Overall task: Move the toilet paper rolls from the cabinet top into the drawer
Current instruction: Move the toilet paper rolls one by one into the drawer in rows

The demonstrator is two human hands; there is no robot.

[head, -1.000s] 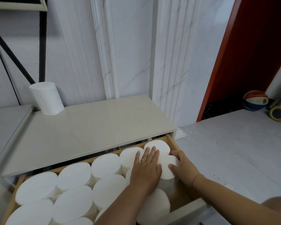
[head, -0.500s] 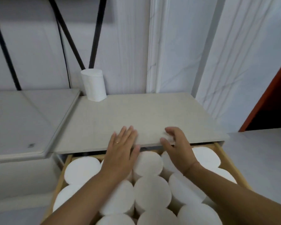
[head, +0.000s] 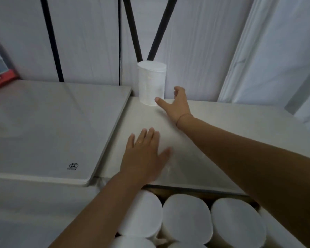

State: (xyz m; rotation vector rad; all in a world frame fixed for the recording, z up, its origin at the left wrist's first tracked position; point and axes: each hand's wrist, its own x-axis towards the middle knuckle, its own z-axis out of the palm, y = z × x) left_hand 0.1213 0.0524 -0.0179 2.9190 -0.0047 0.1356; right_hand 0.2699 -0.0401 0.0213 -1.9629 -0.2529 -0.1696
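One white toilet paper roll [head: 151, 83] stands upright at the back of the beige cabinet top [head: 231, 133], against the wall. My right hand [head: 175, 104] is stretched out beside it, thumb and fingers spread, thumb tip at the roll's lower right edge, holding nothing. My left hand [head: 144, 154] lies flat on the cabinet top near its front edge, fingers straight. Below the front edge the open wooden drawer [head: 156, 191] shows several upright white rolls [head: 186, 217] packed side by side.
A lower white surface [head: 48, 127] with a small printed mark adjoins the cabinet top on the left. A red-edged box [head: 0, 76] leans at the far left. Black metal bars [head: 52, 40] run up the white wall behind the roll.
Both hands left the rolls in the drawer and moved up over the cabinet top. The right hand reached back to the lone roll; the left settled flat. The view swung left and closer.
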